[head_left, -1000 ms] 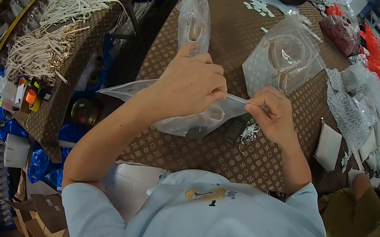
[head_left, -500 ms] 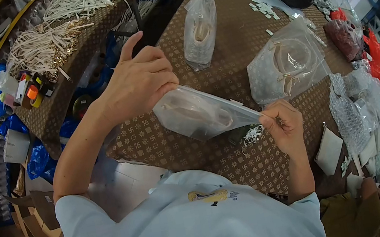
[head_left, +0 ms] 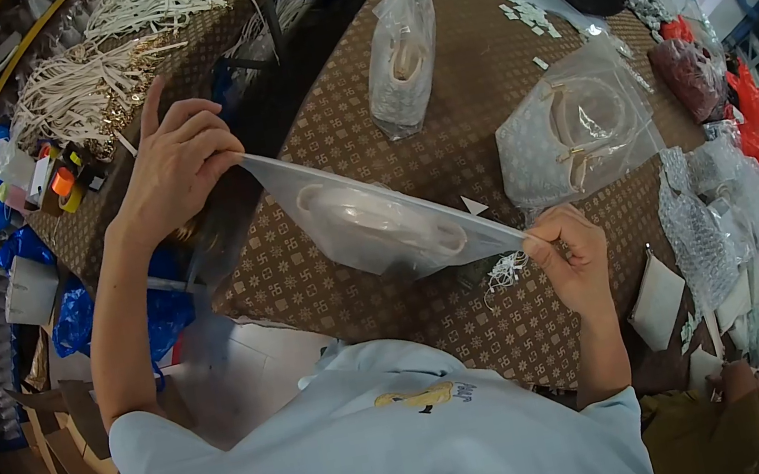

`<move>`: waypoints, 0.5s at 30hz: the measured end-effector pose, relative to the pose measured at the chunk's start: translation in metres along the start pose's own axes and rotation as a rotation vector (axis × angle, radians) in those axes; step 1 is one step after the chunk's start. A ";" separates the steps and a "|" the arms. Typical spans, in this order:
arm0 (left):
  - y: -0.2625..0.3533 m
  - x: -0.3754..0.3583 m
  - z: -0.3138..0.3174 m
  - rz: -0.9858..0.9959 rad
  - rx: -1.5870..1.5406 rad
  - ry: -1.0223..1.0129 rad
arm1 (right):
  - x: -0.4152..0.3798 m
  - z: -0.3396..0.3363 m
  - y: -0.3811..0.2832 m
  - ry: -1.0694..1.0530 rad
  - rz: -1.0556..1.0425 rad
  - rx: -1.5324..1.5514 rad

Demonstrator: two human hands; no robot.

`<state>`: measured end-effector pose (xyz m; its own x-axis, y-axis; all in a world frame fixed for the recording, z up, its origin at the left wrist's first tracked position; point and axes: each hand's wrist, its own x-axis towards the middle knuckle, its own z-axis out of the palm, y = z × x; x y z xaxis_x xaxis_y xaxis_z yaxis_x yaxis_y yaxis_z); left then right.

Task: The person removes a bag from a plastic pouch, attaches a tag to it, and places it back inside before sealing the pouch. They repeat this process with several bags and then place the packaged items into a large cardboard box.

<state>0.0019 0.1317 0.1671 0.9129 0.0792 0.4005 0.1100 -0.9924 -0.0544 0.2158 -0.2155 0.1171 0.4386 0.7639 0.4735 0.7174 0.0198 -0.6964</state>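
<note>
A clear plastic bag [head_left: 372,250] with a pale handbag [head_left: 385,211] inside is stretched out over the near part of the table. My left hand [head_left: 178,161] pinches one end of its top edge, with the index finger pointing up. At the opposite end, my right hand [head_left: 564,245] grips the other corner between thumb and fingers. The edge between the hands is taut and straight. Beyond it stand two more bagged handbags, a narrow-looking one [head_left: 404,70] and a wider one [head_left: 573,127]. Beside my right hand lies a small bunch of white strings [head_left: 506,274].
The patterned brown cloth [head_left: 316,106] covers the table. White tags [head_left: 529,18] are scattered at the far side. Bubble wrap [head_left: 697,222] and a cream pouch [head_left: 658,300] lie on the right. White straps [head_left: 82,102] heap on a left-hand table, with cardboard boxes [head_left: 76,443] below.
My left hand has moved left and slightly up along the bag's top edge, and the edge is now held out wider. My right hand has stayed almost still.
</note>
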 end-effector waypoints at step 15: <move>0.008 -0.080 0.117 -0.543 -0.917 -0.044 | -0.032 0.021 0.065 -0.439 0.320 0.169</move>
<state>-0.0245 0.1285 0.0272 0.8462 0.5170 0.1293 0.1852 -0.5128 0.8383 0.2368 -0.2257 0.0456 0.3278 0.9446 -0.0186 0.4737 -0.1814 -0.8618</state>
